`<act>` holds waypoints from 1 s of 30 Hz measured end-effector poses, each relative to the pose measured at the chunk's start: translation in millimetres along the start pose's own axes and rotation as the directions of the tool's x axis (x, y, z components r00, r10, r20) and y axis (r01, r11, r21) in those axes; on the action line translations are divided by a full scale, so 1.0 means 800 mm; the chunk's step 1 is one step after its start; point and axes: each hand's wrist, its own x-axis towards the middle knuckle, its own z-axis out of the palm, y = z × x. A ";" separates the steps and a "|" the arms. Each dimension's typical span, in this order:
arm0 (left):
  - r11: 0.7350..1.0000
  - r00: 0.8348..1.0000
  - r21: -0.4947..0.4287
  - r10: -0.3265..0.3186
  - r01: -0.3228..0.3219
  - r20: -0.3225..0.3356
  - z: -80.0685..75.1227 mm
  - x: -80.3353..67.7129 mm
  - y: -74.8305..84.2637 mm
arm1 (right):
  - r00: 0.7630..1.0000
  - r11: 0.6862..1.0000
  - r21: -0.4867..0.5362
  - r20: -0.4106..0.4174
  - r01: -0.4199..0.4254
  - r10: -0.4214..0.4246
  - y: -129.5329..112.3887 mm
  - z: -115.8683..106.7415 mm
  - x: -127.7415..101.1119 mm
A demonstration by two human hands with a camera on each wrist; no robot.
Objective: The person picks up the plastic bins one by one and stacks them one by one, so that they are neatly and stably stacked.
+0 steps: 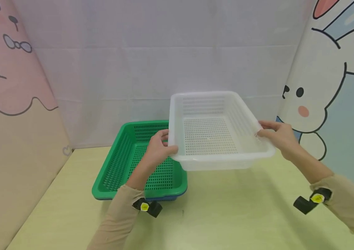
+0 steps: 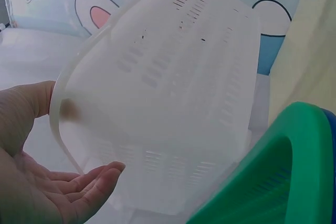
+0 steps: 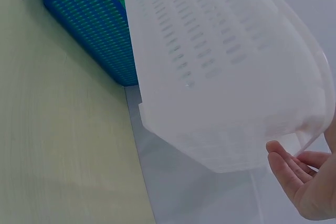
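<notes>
The pale back wall (image 1: 164,69) stands behind everything, with a light yellow-green table (image 1: 220,208) beneath. The white basket (image 1: 209,135) is held up off that table, right of and partly overlapping, in the head view, the green basket (image 1: 123,156). The green one sits inside a blue basket (image 3: 97,30); both are on the table against the back wall. Whether white and green touch cannot be told.

The left hand (image 1: 158,147) grips the white basket's left edge near its front corner, thumb over the rim, fingers spread outside. The right hand (image 1: 280,137) pinches the right edge, thumb inside, fingers outside. A black strap with a yellow marker (image 1: 144,207) is worn at each cuff.

Risk, in my judgement: the thumb-and-finger hold on a smooth rim could slip, dropping one side. Uneven lifting would tip the basket. Its underside could catch the green rim if carried left too low, pushing the stack askew.

Count: one white basket; one green and one blue visible, any further layer hidden; two hands; two straps; one table.
</notes>
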 end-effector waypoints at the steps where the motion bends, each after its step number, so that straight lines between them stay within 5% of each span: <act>1: 1.000 1.000 0.000 0.001 -0.001 -0.003 -0.002 0.000 0.001 | 1.000 1.000 0.007 0.001 -0.002 0.002 -0.002 0.001 0.000; 13: 0.996 0.999 0.079 0.046 -0.045 -0.016 -0.055 -0.006 0.002 | 1.000 0.988 0.151 0.022 -0.025 0.022 -0.038 0.034 0.003; 30: 0.971 0.998 0.233 0.062 -0.063 0.010 -0.145 -0.034 -0.025 | 0.997 0.943 0.332 0.074 -0.007 -0.018 -0.077 0.112 -0.004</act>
